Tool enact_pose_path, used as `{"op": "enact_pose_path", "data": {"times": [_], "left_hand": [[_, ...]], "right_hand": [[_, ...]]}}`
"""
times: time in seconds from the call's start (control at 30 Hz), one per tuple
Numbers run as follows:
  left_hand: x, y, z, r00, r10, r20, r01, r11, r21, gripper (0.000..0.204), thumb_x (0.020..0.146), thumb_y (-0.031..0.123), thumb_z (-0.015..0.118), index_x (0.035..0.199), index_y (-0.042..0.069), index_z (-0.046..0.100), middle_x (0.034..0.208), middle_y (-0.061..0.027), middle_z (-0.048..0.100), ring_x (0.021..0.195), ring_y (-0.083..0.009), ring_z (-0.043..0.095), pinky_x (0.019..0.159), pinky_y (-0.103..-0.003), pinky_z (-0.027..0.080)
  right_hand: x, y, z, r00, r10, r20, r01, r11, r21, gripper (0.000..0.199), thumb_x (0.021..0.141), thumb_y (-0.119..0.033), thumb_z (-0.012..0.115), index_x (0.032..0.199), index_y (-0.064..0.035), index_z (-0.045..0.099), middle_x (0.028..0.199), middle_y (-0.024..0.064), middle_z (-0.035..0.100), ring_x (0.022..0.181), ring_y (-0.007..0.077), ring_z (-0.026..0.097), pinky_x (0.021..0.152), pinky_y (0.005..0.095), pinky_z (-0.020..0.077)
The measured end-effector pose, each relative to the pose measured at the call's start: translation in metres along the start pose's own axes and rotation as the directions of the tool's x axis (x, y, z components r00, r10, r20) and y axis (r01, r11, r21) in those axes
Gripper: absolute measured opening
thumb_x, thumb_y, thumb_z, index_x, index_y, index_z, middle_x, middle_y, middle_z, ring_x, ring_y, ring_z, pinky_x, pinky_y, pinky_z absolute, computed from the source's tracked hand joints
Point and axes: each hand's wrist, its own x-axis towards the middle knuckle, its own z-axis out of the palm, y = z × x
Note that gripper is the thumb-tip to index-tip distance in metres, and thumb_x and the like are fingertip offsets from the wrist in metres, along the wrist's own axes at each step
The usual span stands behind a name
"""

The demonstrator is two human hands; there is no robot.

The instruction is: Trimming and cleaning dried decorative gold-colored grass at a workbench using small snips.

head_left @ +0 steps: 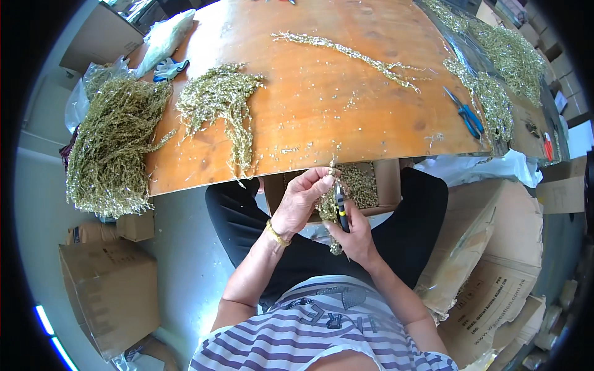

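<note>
At the table's front edge, my left hand pinches a strand of glittery gold garland near its upper end. The strand hangs down between my hands toward my lap. My right hand is closed round a pair of pliers with black and yellow handles. Their jaws point up, close to the garland just below my left fingertips; whether they touch it I cannot tell. Under the hands stands an open cardboard box between my knees, with many small gold bead-like pieces in it.
On the wooden table lie a thick garland bundle, a smaller bunch, a single strand and blue-handled pliers. More garland covers the right side. Cardboard boxes and folded cardboard flank me.
</note>
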Motion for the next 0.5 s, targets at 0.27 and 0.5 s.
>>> {"op": "enact_pose_path", "data": {"times": [0.27,0.5], "left_hand": [[-0.007,-0.015,-0.002,0.992,0.092,-0.089,-0.090,0.996,0.022,0.019,0.092,0.016,0.046,0.103,0.002,0.052,0.085,-0.0048,0.059,0.076,-0.0113,0.058,0.069,-0.025,0.048],[-0.016,-0.014,-0.010,0.998,0.041,-0.040,-0.043,0.998,-0.038,0.021,0.093,0.017,0.044,0.104,0.003,0.052,0.081,-0.0049,0.060,0.063,-0.0086,0.052,0.059,-0.021,0.043]], "right_hand": [[-0.025,0.032,-0.028,0.968,0.125,0.218,-0.175,0.959,0.225,0.042,0.079,-0.001,0.057,0.118,0.0040,0.042,0.108,0.0091,0.050,0.105,0.0144,0.049,0.094,0.0285,0.0371],[-0.078,0.041,-0.046,0.748,0.411,0.522,-0.653,0.310,0.691,0.053,0.082,-0.022,0.051,0.128,-0.0020,0.034,0.114,0.0153,0.051,0.108,0.0254,0.050,0.094,0.0382,0.0392]]}}
